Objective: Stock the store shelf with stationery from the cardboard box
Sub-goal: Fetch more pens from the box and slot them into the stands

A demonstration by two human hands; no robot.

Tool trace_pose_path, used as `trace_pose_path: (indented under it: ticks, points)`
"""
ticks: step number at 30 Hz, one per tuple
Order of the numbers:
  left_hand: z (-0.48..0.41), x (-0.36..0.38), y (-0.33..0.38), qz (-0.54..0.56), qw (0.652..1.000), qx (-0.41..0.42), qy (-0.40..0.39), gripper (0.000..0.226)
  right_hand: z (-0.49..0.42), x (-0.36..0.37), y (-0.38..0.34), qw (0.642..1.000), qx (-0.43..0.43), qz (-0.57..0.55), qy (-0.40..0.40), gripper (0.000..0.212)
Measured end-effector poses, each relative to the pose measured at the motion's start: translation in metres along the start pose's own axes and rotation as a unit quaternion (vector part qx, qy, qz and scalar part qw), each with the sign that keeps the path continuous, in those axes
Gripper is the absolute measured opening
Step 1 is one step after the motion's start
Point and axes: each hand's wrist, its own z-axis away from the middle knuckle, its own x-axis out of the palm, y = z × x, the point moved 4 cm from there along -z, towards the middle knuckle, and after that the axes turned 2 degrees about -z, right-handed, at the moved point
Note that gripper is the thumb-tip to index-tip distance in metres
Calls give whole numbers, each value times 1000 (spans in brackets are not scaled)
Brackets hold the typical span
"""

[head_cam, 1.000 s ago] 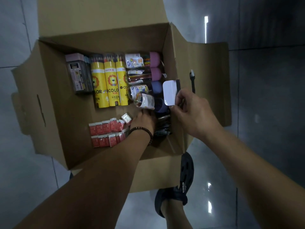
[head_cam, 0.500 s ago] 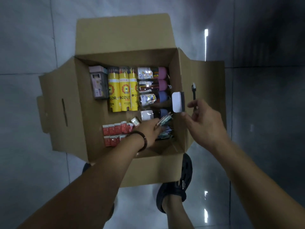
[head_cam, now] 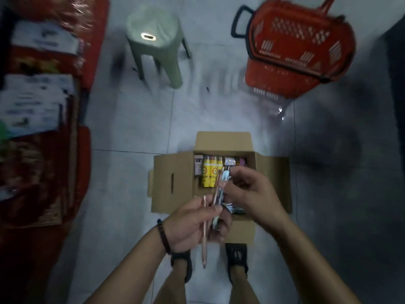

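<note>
The brown cardboard box (head_cam: 175, 183) holds yellow tubes (head_cam: 207, 175). Beyond the box stand a pale green stool (head_cam: 157, 47) and a red, slotted basket (head_cam: 291, 60) with black handles (head_cam: 237, 23).

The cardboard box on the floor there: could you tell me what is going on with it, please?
A person stands over the open cardboard box on the tiled floor, holding a small bunch of pens above it. The left hand grips the pens low down, and the right hand pinches their upper ends. In the box lie yellow pencil tubes. A green stool and a red basket stand beyond it; the blurred shelf is at the left.
</note>
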Motion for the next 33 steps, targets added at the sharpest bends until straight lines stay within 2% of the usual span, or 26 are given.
trace_pose_path:
  ticks: [3,6,9,12,17,22,24,27,29,31,33]
  points:
    - [87,41,42,9,999,33,-20,40,42,35,-88,998,-35,-15,-45,10]
    - [167,74,68,16,995,95,25,43,82,72,-166,993,-51,-5,-106,5]
    - [245,96,75,47,982,171,59,44,121,123,-226,982,-77,21,-169,15]
    - [325,112,70,74,961,244,109,47,164,183,-268,971,-95,41,-214,33]
    - [463,122,50,144,898,351,224,43,243,290,-325,921,-210,109,-310,41]
    - [588,106,-2,192,834,448,257,40,330,403,-352,883,-257,107,-378,32]
    - [631,92,-30,187,812,447,325,38,365,451,-352,865,-280,119,-398,35]
    - [697,63,-78,156,736,432,497,35,423,527,-344,837,-304,129,-436,40]
    - [745,49,-109,149,702,420,556,35,465,575,-340,828,-310,116,-452,34]
    - [795,35,-140,179,689,428,556,30,506,620,-336,821,-317,98,-465,30]
    - [843,25,-164,231,688,466,506,17,542,663,-335,808,-339,98,-472,28]
